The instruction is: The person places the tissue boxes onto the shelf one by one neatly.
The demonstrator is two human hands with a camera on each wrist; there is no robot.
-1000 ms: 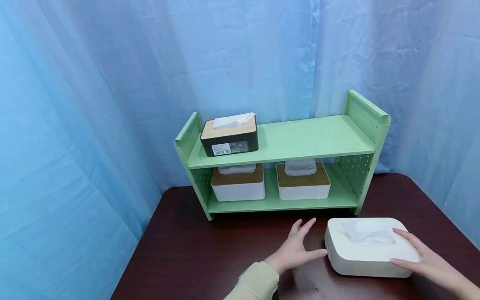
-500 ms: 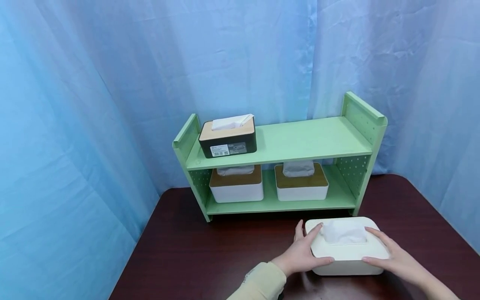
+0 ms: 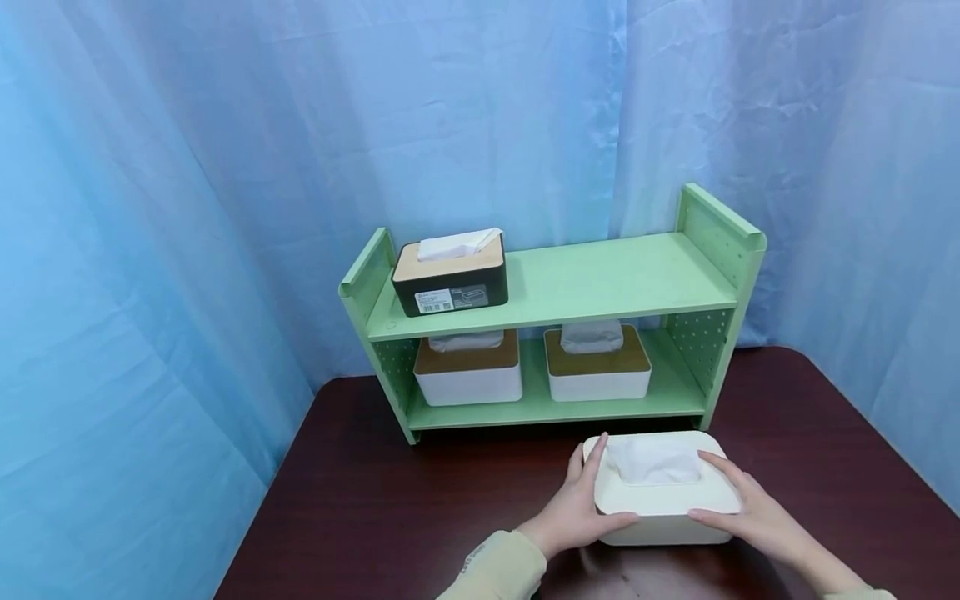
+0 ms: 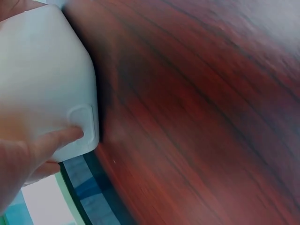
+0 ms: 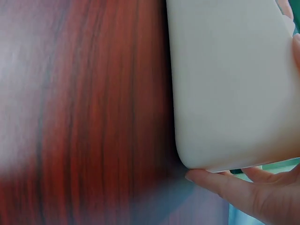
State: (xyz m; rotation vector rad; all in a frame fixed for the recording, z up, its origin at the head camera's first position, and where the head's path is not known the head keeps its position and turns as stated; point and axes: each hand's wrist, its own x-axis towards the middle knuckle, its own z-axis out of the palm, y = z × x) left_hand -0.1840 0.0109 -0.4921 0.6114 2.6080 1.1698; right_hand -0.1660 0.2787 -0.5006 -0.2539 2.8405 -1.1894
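An all-white tissue box (image 3: 671,500) with a white tissue in its top slot stands in front of the shelf. My left hand (image 3: 573,510) holds its left end, thumb along the front edge and fingers around the side. At the opposite end, my right hand (image 3: 753,515) grips it with the thumb at the front and fingers over the top edge. In the left wrist view a fingertip presses near a rounded recess on the end of the box (image 4: 42,75). The right wrist view has fingers (image 5: 229,187) along the lower corner of the box.
Behind stands a green two-tier shelf (image 3: 615,279). A black tissue box with a light wooden lid (image 3: 459,287) sits at its upper left. Two white boxes with brown lids, one left (image 3: 468,385) and one right (image 3: 600,383), occupy the lower tier. Dark reddish table (image 3: 375,517); blue curtains (image 3: 480,125) surround it.
The white tissue box has slid left along the table with my right hand. My left hand, earlier spread beside it, now holds its left end.
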